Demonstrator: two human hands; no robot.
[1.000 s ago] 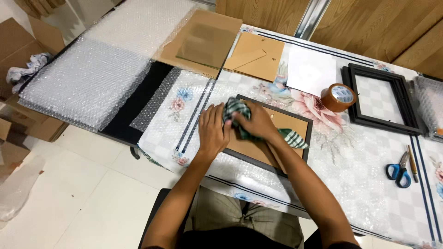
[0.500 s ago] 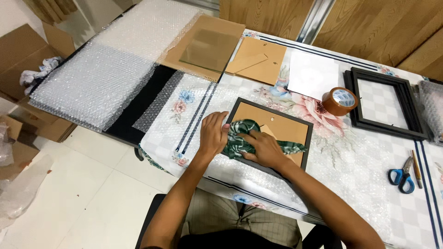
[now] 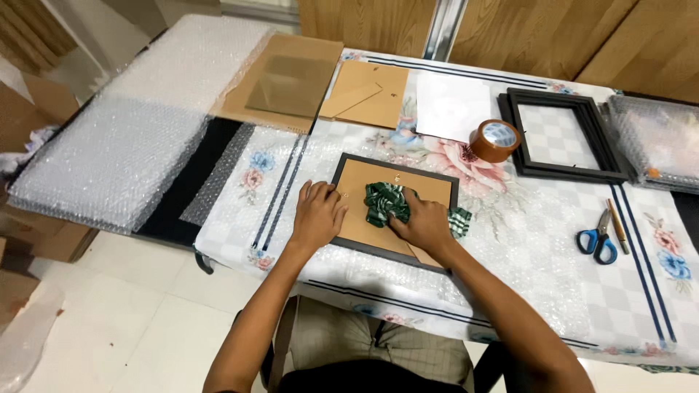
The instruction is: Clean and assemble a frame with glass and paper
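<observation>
The right hand [image 3: 426,222] holds a green cloth [image 3: 386,204] in its grip on the dark picture frame [image 3: 397,207]; the left hand [image 3: 317,215] lies flat and open on the frame's edge, brown tape roll [image 3: 494,140] near.

A surface [image 3: 510,240] draped in a floral, checked cloth stands on a pale tiled floor [image 3: 109,320], with wood-panelled walls [image 3: 582,36] behind and cardboard boxes [image 3: 36,233] stacked along its left side, under even indoor light.

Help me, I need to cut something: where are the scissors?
The blue-handled scissors lie on the table's right side, beside a pen, below the empty black frame.
</observation>
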